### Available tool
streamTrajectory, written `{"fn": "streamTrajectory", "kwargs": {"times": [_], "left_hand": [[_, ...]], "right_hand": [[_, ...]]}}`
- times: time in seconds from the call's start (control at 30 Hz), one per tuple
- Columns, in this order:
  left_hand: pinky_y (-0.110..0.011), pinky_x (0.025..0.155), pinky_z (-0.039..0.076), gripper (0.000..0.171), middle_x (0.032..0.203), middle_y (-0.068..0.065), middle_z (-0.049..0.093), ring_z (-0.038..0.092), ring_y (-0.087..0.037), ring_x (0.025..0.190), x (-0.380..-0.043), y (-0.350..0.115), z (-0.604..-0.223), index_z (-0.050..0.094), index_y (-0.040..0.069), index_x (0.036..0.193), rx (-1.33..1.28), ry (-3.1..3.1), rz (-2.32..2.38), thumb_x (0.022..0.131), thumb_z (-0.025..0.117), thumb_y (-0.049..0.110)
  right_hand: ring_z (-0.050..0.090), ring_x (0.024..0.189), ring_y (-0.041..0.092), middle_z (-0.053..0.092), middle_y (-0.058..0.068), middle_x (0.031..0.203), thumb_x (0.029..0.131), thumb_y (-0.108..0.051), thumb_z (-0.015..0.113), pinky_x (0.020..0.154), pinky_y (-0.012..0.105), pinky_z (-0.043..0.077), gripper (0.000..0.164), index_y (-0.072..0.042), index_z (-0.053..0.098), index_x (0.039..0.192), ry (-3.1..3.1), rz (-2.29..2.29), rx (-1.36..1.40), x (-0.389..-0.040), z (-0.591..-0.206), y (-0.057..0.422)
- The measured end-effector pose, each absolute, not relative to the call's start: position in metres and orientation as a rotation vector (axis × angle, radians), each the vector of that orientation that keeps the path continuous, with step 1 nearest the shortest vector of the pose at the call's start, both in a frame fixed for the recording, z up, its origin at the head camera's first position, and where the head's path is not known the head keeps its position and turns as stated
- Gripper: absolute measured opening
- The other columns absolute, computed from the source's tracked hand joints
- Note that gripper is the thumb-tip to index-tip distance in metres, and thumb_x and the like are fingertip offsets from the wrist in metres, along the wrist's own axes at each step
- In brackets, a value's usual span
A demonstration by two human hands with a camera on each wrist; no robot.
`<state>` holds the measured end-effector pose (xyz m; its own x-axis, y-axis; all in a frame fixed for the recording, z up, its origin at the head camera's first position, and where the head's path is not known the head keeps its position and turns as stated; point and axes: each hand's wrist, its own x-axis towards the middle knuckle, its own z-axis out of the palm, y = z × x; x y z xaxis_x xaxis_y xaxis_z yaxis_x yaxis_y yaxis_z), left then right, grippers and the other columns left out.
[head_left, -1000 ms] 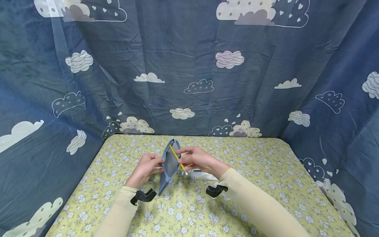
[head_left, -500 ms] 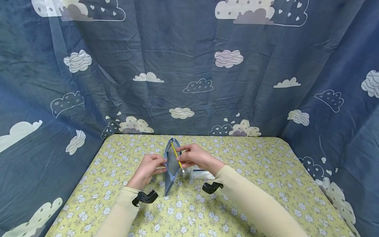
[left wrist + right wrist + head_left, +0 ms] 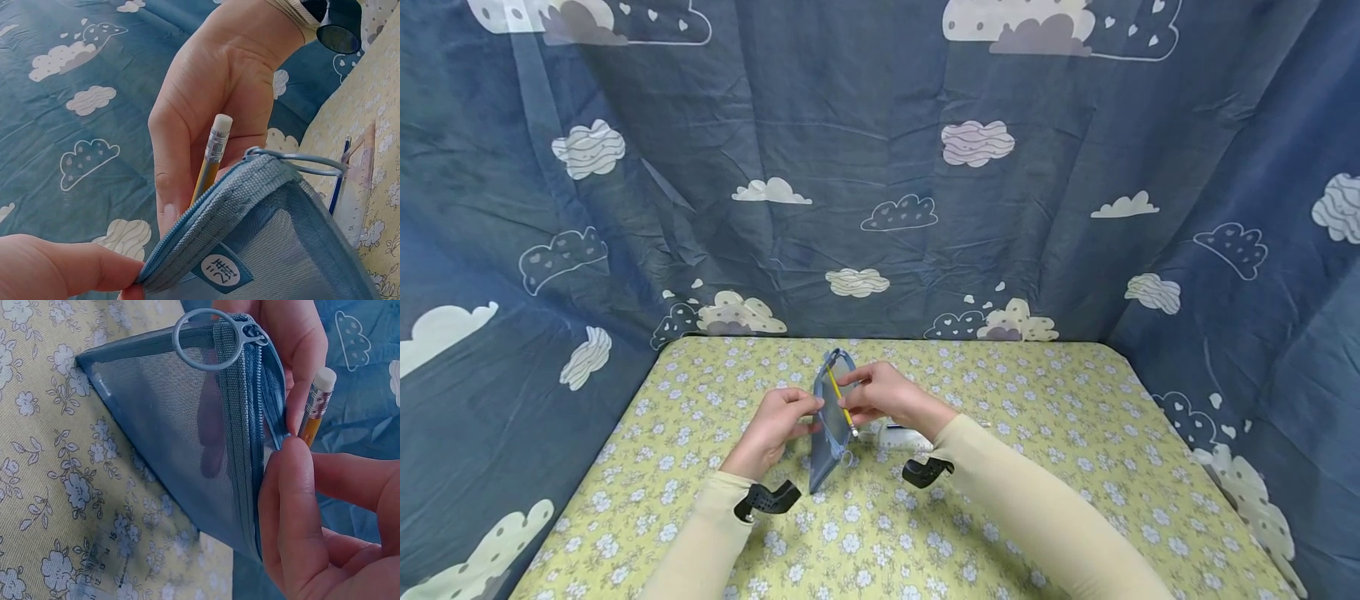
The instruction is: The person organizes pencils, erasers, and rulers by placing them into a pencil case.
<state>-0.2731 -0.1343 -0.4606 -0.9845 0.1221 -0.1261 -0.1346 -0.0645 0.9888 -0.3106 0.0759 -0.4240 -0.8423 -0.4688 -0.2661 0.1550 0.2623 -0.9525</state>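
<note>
A blue mesh zipper pouch (image 3: 826,457) stands tilted with its zipper undone and its mouth spread. My left hand (image 3: 777,419) pinches the zippered edge between thumb and fingers. At the opposite side of the mouth, my right hand (image 3: 886,397) holds a yellow pencil (image 3: 841,398), its far end inside the opening. The pencil's white eraser (image 3: 223,122) and metal band stick out above the zipper in the left wrist view. My right fingertips (image 3: 295,456) are right at the pouch edge. A round zipper pull ring (image 3: 206,339) hangs at the near corner.
Beyond my right hand, a clear ruler (image 3: 901,440) lies on the flowered yellow tablecloth (image 3: 1037,467). A dark blue pen or pencil (image 3: 338,187) lies alongside it. A blue cloud-print curtain (image 3: 880,167) encloses the table's back and sides.
My right hand has shifted left with the pencil, whose eraser end swung left toward the pouch. The pouch has turned slightly in my left hand, which moved a little right.
</note>
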Motion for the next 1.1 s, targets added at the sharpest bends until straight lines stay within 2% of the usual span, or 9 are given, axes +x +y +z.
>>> {"fn": "streamTrajectory", "kwargs": {"times": [0.2,0.47,0.73,0.97,1.1], "left_hand": [[-0.046,0.087,0.055,0.022,0.112,-0.015,0.057,0.063,-0.028,0.099,-0.274,-0.135,-0.461,0.063,-0.015,0.100,-0.058,2.015,2.183,0.093,0.067,0.006],[-0.052,0.080,0.056,0.018,0.105,-0.015,0.059,0.061,-0.027,0.093,-0.272,-0.136,-0.464,0.065,-0.011,0.097,-0.087,2.045,2.158,0.094,0.066,0.007],[-0.053,0.077,0.055,0.017,0.106,-0.015,0.057,0.058,-0.030,0.095,-0.275,-0.136,-0.461,0.064,-0.008,0.094,-0.102,2.045,2.157,0.094,0.067,0.009],[-0.052,0.072,0.053,0.015,0.104,-0.013,0.054,0.055,-0.035,0.097,-0.274,-0.138,-0.458,0.063,-0.003,0.089,-0.118,2.041,2.152,0.095,0.067,0.010],[-0.051,0.071,0.053,0.014,0.104,-0.012,0.054,0.054,-0.035,0.098,-0.274,-0.139,-0.459,0.063,0.001,0.086,-0.129,2.033,2.153,0.095,0.067,0.010]], "right_hand": [[0.068,0.067,0.018,0.070,0.023,0.103,0.091,-0.006,0.073,0.086,0.052,0.054,0.046,-0.002,0.060,0.135,2.050,-1.608,-0.271,-0.312,-0.422,0.071],[0.068,0.064,0.016,0.070,0.018,0.102,0.092,-0.004,0.071,0.071,0.038,0.059,0.041,0.001,0.062,0.132,2.038,-1.588,-0.300,-0.311,-0.426,0.069],[0.070,0.066,0.017,0.072,0.019,0.096,0.093,-0.003,0.070,0.070,0.035,0.059,0.038,0.002,0.064,0.130,2.053,-1.607,-0.288,-0.313,-0.427,0.069],[0.072,0.085,0.031,0.072,0.020,0.100,0.093,-0.004,0.071,0.086,0.051,0.054,0.037,-0.001,0.065,0.129,2.056,-1.637,-0.321,-0.313,-0.427,0.073],[0.069,0.094,0.036,0.068,0.026,0.109,0.092,-0.006,0.071,0.087,0.053,0.054,0.040,-0.004,0.064,0.131,2.075,-1.647,-0.359,-0.311,-0.424,0.080]]}}
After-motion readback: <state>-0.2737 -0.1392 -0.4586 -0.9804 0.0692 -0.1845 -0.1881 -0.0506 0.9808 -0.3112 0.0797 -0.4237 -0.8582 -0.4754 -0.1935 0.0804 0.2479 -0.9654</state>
